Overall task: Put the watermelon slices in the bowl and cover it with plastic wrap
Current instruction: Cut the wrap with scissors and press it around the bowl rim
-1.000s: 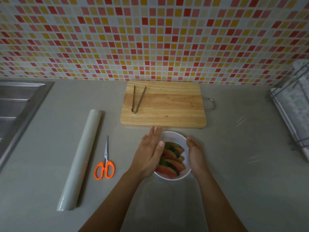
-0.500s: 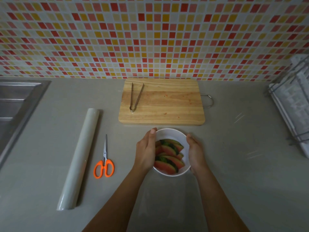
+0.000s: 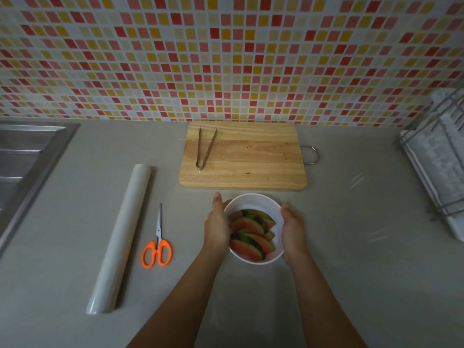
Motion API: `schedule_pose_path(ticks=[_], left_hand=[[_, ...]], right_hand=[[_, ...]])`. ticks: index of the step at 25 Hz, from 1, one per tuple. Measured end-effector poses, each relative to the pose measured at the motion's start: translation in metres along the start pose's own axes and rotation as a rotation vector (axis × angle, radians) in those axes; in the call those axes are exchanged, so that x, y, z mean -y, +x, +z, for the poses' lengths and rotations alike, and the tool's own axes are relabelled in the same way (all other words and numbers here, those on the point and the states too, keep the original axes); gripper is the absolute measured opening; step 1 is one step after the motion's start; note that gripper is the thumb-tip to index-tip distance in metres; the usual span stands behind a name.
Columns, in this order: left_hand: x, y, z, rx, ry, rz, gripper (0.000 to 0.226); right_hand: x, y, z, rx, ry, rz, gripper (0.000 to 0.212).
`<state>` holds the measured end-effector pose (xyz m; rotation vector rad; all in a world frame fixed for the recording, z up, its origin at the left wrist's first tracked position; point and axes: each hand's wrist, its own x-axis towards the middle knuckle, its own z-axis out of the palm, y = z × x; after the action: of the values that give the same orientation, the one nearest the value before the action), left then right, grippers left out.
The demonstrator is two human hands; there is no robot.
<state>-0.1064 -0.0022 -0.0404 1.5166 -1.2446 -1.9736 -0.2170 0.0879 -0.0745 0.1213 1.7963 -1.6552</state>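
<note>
Bowl on counter, just in front of board, with slices piled inside, rinds and red flesh overlapping. Left hand flat against the left wall, fingers straight and together, tips reaching past the rim toward the board. Right hand cupped to the right wall, fingers bent down the side and partly hidden; holding or merely pressing, not to be told. Nothing else in either hand.

Tongs laid on the board's left part, with juice stains across the wood and no slices on it. Roll lengthwise on the counter, well left of the bowl. Scissors between roll and bowl, blades together, orange handles nearest. Sink at far left, rack at far right.

Step in hand, as judged: loading done, covering under way or about to start. Faint glints on the counter right of the bowl, perhaps the edge of a clear sheet. Film across the rim not discernible in this dim light.

Next move, if no sheet over the bowl: reach left for the roll, draw out a length wider than the rim, cut with the scissors, lay across. If already draped: press down around the wall, stretching taut and tucking under, one hand steadying against tipping.
</note>
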Motion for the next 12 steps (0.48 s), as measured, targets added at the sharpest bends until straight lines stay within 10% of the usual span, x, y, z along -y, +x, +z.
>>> schedule_pose_path(ticks=[12], left_hand=[[0.018, 0.001, -0.003, 0.182, -0.380, 0.018, 0.060]], right_hand=[[-0.001, -0.001, 0.009, -0.051, 0.064, 0.104, 0.033]])
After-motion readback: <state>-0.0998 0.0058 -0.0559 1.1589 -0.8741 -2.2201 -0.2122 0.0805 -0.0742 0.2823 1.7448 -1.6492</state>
